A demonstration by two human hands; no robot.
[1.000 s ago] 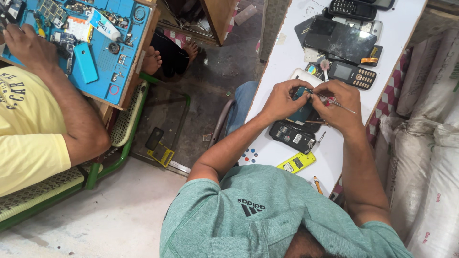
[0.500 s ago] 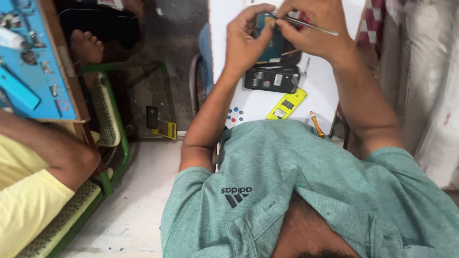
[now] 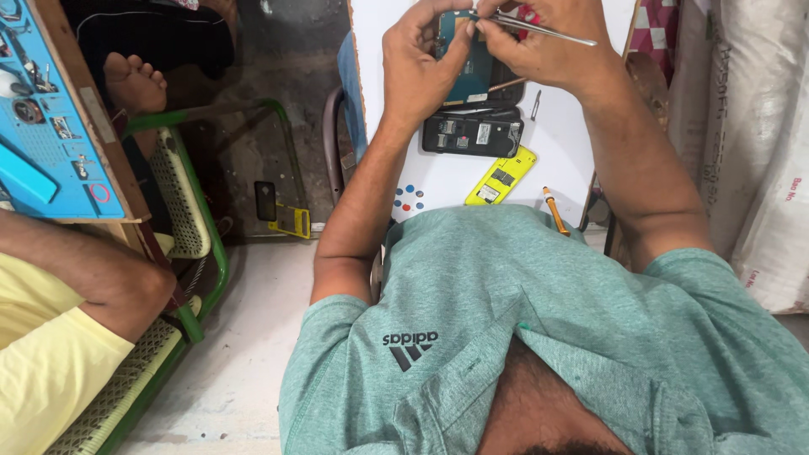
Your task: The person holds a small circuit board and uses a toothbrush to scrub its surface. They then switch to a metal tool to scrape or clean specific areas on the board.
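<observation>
While the left hand [image 3: 419, 67] grips the teal phone circuit board [image 3: 466, 63] above the white bench [image 3: 581, 139], right-hand fingers [image 3: 497, 34] pinch thin metal tweezers [image 3: 543, 30] onto it; this probing step seemingly demands steadiness.

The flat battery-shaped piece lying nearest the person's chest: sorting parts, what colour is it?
Bright yellow flat piece with small dark patches, head view.

A small phone-repair workshop: opened handsets [image 3: 472, 133] lie on a white worktable [image 3: 565, 143], a blue repair mat [image 3: 50, 160] holds parts, and stuffed sacks [image 3: 758, 152] stand beside.
</observation>
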